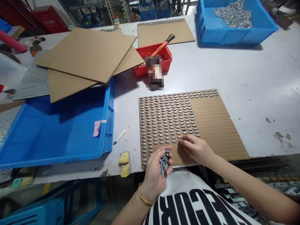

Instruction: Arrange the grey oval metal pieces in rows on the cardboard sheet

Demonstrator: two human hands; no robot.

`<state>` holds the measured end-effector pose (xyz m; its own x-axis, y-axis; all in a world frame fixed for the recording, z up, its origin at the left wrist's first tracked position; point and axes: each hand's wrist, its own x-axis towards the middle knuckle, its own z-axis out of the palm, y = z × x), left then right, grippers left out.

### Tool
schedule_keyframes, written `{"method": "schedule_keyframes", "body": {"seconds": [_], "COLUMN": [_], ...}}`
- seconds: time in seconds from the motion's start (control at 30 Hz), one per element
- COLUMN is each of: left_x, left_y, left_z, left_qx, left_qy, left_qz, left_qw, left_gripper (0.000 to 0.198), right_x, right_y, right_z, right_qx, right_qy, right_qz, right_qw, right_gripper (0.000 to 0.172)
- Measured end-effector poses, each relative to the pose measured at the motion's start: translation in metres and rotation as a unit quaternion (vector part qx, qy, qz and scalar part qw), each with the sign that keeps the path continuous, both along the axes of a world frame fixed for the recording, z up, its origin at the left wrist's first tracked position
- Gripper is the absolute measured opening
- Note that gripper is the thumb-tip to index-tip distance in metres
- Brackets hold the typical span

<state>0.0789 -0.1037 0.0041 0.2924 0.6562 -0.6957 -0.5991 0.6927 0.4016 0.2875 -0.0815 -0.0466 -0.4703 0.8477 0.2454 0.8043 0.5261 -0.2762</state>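
Note:
A slotted cardboard sheet (215, 125) lies on the grey table in front of me, its left part filled with rows of small oval metal pieces (164, 115). My left hand (156, 170) is cupped near the sheet's front edge, closed round a bunch of the same grey metal pieces (164, 162). My right hand (195, 148) rests on the sheet with its fingertips pinched at the end of a partly filled row; what it pinches is too small to see.
A large blue tray (47, 134) sits at the left under stacked cardboard sheets (86, 56). A red bin (164, 57) with an orange-handled hammer (164, 43) stands behind the sheet. A blue bin (234, 28) of metal pieces is at the far right. Another cardboard sheet (164, 31) lies at the back.

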Motion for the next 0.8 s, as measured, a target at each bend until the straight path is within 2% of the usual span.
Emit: {"method": "schedule_keyframes", "body": {"seconds": [0.17, 0.27, 0.33, 0.43, 0.6, 0.7, 0.8], "left_x": [0.001, 0.001, 0.000, -0.002, -0.010, -0.013, -0.016], "left_y": [0.001, 0.003, 0.004, 0.006, 0.008, 0.011, 0.016], "left_z": [-0.001, -0.001, -0.001, 0.000, 0.001, 0.000, -0.001], "left_qx": [0.003, 0.009, 0.019, 0.026, 0.021, 0.008, 0.004], "left_qy": [0.002, 0.011, 0.015, 0.012, 0.012, 0.020, 0.033], "left_qz": [-0.011, -0.012, -0.013, -0.020, -0.006, 0.011, 0.027], "left_qw": [1.000, 1.000, 1.000, 0.999, 1.000, 1.000, 0.999], "left_gripper": [0.025, 0.022, 0.020, 0.020, 0.019, 0.020, 0.022], "right_x": [0.001, 0.001, 0.000, -0.003, -0.011, -0.017, -0.021], "right_y": [0.000, 0.020, 0.049, 0.114, 0.225, 0.269, 0.301], "right_z": [0.009, 0.024, 0.035, 0.045, 0.037, 0.031, 0.032], "right_qx": [-0.033, -0.024, 0.024, 0.085, 0.134, 0.147, 0.167], "right_qy": [0.031, 0.059, 0.046, -0.043, -0.158, -0.199, -0.221], "right_qz": [0.008, 0.006, 0.012, 0.039, 0.069, 0.109, 0.126], "right_qw": [0.999, 0.998, 0.999, 0.995, 0.976, 0.963, 0.953], "right_gripper": [0.023, 0.024, 0.027, 0.038, 0.057, 0.061, 0.058]}}
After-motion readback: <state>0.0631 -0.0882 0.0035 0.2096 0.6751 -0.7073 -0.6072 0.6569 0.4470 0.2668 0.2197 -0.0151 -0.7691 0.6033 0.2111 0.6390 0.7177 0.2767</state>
